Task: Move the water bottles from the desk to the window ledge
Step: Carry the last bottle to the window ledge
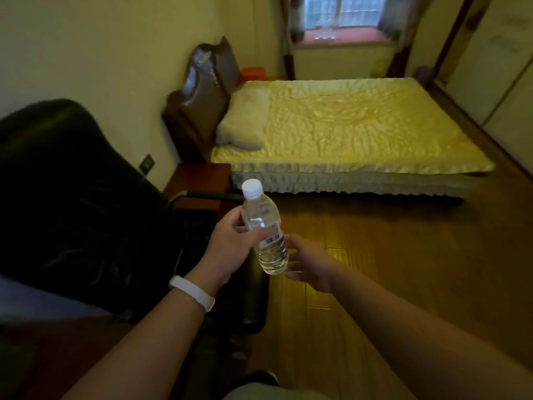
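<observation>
Plastic bottle (264, 229) tilts, gripped by left hand (230, 246); right hand (308, 264) beside it spread, empty; a slack hold could drop it.

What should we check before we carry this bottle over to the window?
1. Left hand grips the water bottle round its middle: ok.
2. White cap sits on the bottle: ok. Whether it is screwed tight: cannot tell.
3. Right hand is open beside the bottle's base, free to help: ok.
4. Floor beside the bed looks bare for walking: ok.
5. Free room on the window ledge: cannot tell, too far and blurred.
</observation>
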Motion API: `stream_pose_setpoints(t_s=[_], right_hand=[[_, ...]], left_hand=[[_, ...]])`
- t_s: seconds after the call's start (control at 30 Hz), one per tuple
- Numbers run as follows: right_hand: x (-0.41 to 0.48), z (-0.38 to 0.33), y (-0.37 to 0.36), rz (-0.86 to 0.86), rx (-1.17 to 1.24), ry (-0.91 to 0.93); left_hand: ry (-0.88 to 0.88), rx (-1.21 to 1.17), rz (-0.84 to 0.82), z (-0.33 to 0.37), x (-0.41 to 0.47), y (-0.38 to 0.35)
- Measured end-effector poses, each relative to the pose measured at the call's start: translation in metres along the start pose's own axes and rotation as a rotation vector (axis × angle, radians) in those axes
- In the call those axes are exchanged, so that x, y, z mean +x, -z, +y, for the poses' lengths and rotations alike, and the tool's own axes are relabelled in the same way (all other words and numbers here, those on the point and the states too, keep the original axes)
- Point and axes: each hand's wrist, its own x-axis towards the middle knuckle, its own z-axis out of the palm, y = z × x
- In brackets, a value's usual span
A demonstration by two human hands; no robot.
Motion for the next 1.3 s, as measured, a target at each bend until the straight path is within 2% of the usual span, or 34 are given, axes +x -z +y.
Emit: stream_pose_setpoints(t_s=[0.27, 0.6, 0.97, 1.3], right_hand=[[0.044, -0.025, 0.118, 0.222, 0.146, -0.041], [0.132, -0.116, 0.223, 0.409, 0.313, -0.007], [0.182, -0.178, 0.330, 0.505, 0.438, 0.037], [0.229, -0.196, 0.476, 0.510, 0.525, 0.031]], left_hand=[[-0.013, -0.042, -0.266, -0.003, 0.124, -0.101], [0.000, -0.123, -0.532, 0.025, 0.310, -0.187], [-0.058, -0.083, -0.702, 0.066, 0.431, -0.286], [0.002, 0.012, -0.736, 0.075, 0.515, -0.427]])
